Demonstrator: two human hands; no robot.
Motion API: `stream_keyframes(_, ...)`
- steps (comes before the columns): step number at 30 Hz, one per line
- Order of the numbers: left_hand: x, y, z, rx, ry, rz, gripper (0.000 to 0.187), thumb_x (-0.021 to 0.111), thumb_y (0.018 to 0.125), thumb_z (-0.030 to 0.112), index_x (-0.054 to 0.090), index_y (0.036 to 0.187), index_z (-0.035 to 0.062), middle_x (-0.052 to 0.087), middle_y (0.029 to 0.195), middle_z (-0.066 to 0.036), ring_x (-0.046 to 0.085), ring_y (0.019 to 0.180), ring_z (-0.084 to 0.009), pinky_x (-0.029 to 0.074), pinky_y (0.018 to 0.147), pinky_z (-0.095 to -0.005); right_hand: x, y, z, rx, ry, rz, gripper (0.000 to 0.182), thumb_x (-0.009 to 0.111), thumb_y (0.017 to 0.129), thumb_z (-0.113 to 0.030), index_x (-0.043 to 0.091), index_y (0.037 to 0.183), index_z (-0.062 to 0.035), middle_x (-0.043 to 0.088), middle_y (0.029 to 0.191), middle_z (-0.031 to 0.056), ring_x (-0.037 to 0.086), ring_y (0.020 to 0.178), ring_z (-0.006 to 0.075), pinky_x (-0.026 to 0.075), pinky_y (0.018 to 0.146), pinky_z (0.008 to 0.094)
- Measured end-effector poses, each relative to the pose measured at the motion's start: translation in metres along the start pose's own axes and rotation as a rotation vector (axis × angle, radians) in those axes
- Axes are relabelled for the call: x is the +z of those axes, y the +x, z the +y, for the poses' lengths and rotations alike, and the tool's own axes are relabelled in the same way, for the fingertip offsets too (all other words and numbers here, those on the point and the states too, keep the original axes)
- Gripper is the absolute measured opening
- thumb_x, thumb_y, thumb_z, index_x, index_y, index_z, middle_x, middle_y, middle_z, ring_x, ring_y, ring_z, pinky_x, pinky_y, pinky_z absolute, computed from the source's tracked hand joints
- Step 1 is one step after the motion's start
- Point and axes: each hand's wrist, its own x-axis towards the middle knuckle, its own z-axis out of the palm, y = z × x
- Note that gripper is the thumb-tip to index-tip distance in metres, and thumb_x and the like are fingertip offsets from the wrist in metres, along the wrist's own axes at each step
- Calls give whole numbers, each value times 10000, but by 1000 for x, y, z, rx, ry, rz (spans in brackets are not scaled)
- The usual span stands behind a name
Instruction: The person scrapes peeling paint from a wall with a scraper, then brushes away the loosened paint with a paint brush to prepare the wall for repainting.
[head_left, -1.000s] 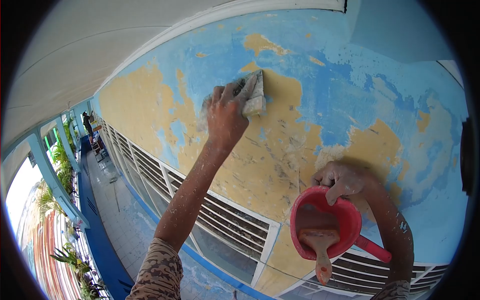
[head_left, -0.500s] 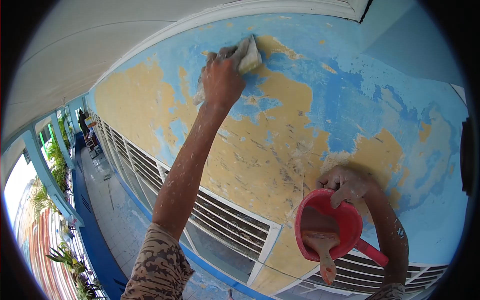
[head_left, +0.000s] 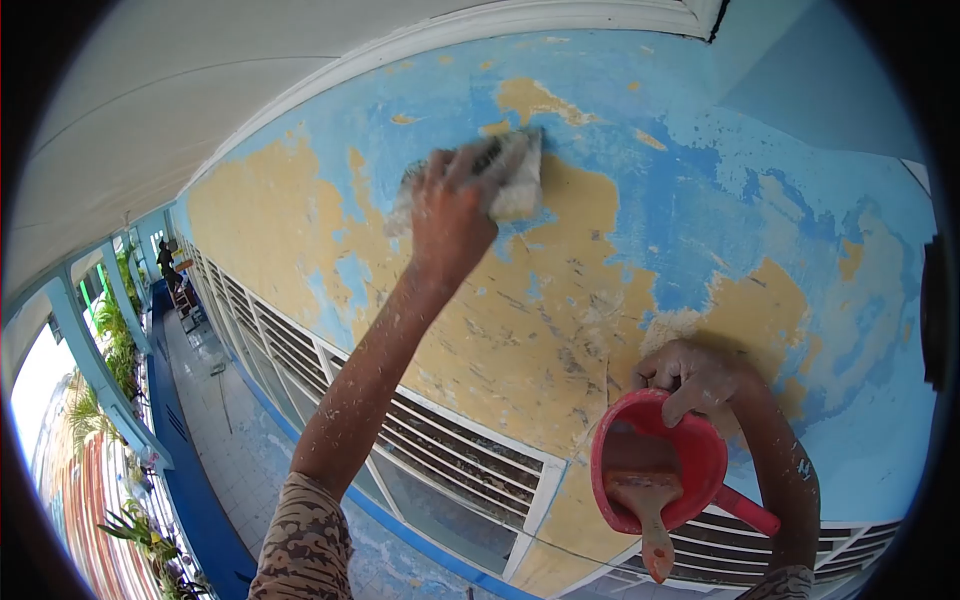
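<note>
On the peeling wall (head_left: 480,350), my left hand (head_left: 455,215) presses a whitish, dusty sheet (head_left: 520,190) flat, fingers closed over it; it sticks out on both sides of the hand. Bare tan patches and blue paint surround it. Lower right, my right hand (head_left: 700,375) grips the rim of a red plastic dipper (head_left: 705,460), thumb over the edge and knuckles close to the wall. Inside the dipper leans a paintbrush (head_left: 650,510), bristles down in the bowl and wooden handle hanging out over the rim. The dipper's own handle points down to the right.
Louvred windows (head_left: 450,435) with white frames run below the patch. A white ceiling (head_left: 200,90) meets the wall above. Down the tiled corridor (head_left: 225,400) at left stands another person (head_left: 168,262); plants (head_left: 140,530) line the railing side.
My left hand has slid the sheet downward and slightly right over the wall, off the upper tan patch. The right hand and dipper have stayed nearly in place.
</note>
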Motion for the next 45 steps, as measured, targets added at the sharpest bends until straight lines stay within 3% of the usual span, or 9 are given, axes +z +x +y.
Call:
stream_keyframes(2, 0, 27, -9, -164, -44, -50, 737, 622, 750, -71, 611, 1408, 261, 619, 1291, -73, 554, 1108, -323, 498, 859, -495, -1, -1, -5, 14, -16, 5, 123, 682, 565, -60, 626, 564, 49, 576, 760, 8, 463, 565, 85, 345, 486, 303)
stream_keyframes(10, -6, -9, 15, 56, -26, -81, 832, 644, 751, -54, 517, 1483, 321, 583, 1318, -65, 544, 1144, -308, 488, 922, -516, -1, -2, -11, 52, -85, -2, 134, 685, 561, -73, 631, 568, 49, 581, 762, 6, 476, 566, 91, 348, 481, 306)
stream_keyframes(14, -10, -11, 13, 20, -60, -140, 821, 648, 752, -51, 523, 1479, 309, 573, 1328, -58, 541, 1136, -283, 491, 921, -501, 1, -1, -11, 68, -46, 9, 140, 690, 553, -71, 621, 558, 50, 580, 758, 7, 478, 563, 94, 351, 480, 306)
stream_keyframes(20, 2, -9, 24, 80, 82, 27, 748, 628, 750, -62, 583, 1429, 248, 631, 1275, -46, 563, 1105, -282, 504, 892, -460, 4, -3, -2, 22, -25, 44, 143, 686, 552, -67, 611, 552, 55, 579, 745, 11, 469, 564, 97, 353, 485, 309)
stream_keyframes(24, 9, 44, 14, -130, 100, 93, 790, 632, 698, -92, 611, 1408, 253, 651, 1320, -35, 604, 1054, -289, 547, 854, -444, 6, -2, -11, 14, -34, 60, 138, 675, 551, -66, 622, 562, 61, 578, 744, 14, 463, 570, 101, 354, 488, 313)
stream_keyframes(27, -5, 13, 32, -14, 37, -10, 795, 627, 703, -108, 610, 1410, 256, 652, 1315, -29, 608, 1043, -299, 551, 865, -445, 4, -1, -1, 1, -26, 52, 138, 675, 551, -68, 633, 574, 62, 582, 754, 14, 469, 573, 103, 357, 490, 315)
stream_keyframes(32, -8, 8, 30, -70, 8, -34, 807, 633, 703, -109, 604, 1414, 271, 654, 1301, -24, 616, 1044, -291, 563, 895, -420, 3, 0, -3, -17, -34, 47, 141, 674, 549, -73, 644, 584, 61, 584, 759, 13, 471, 577, 103, 360, 495, 312)
stream_keyframes(35, -9, 8, 29, -48, 29, -58, 807, 634, 724, -84, 566, 1446, 269, 639, 1210, -66, 573, 1106, -308, 547, 880, -445, 7, 1, -5, -3, -24, 46, 139, 674, 547, -74, 649, 586, 58, 584, 760, 11, 473, 580, 99, 361, 499, 308)
stream_keyframes(45, -9, 42, 26, -57, 79, -25, 729, 632, 746, -69, 602, 1400, 252, 628, 1320, -75, 580, 1106, -320, 605, 758, -437, 8, -1, -7, -6, 13, 92, 139, 674, 539, -72, 631, 571, 57, 572, 752, 6, 463, 582, 90, 356, 500, 300)
